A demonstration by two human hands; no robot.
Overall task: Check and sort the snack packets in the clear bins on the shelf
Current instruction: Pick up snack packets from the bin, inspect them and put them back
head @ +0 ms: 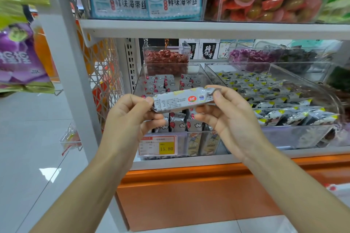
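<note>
Both hands up front: left hand (130, 117) pinches one end of the silver snack packet (181, 100), right hand (230, 117) pinches the other. I'm holding it level over the clear bin (200, 73) of matching packets.

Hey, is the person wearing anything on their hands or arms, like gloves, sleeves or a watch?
Nothing shows. The left hand and right hand are bare, with no gloves or rings. The left forearm and right forearm are bare down to the frame edge: no sleeve, watch or bracelet.
</note>
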